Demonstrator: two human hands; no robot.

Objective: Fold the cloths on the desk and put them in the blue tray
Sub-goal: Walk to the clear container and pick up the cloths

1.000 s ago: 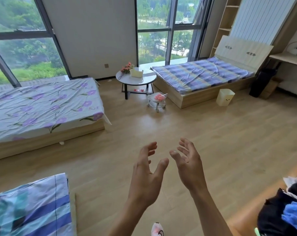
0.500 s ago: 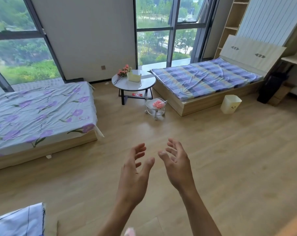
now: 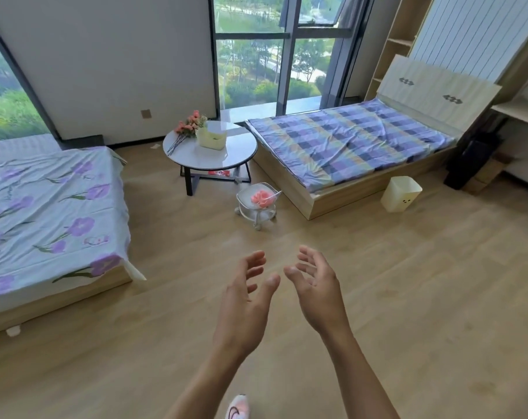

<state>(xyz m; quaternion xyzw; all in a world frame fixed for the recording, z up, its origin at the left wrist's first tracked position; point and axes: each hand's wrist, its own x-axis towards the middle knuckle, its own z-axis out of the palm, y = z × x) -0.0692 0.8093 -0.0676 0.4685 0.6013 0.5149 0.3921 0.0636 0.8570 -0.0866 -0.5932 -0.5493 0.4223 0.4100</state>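
My left hand (image 3: 244, 309) and my right hand (image 3: 318, 293) are held out in front of me over the wooden floor, palms turned toward each other, a small gap between them. Fingers of both are spread and slightly curled, and neither hand holds anything. No cloths, desk or blue tray appear in the head view.
A floral-sheeted bed (image 3: 45, 213) lies at left, a checked bed (image 3: 353, 140) at back right. Between them stands a round white table (image 3: 232, 152) with flowers and a small trolley (image 3: 258, 204). A pale bin (image 3: 400, 193) sits on the floor. My slipper (image 3: 238, 408) shows below.
The view has swung up and to the right: the striped cloth at lower left and the dark clothes pile at lower right have left the frame. My hands keep their pose.
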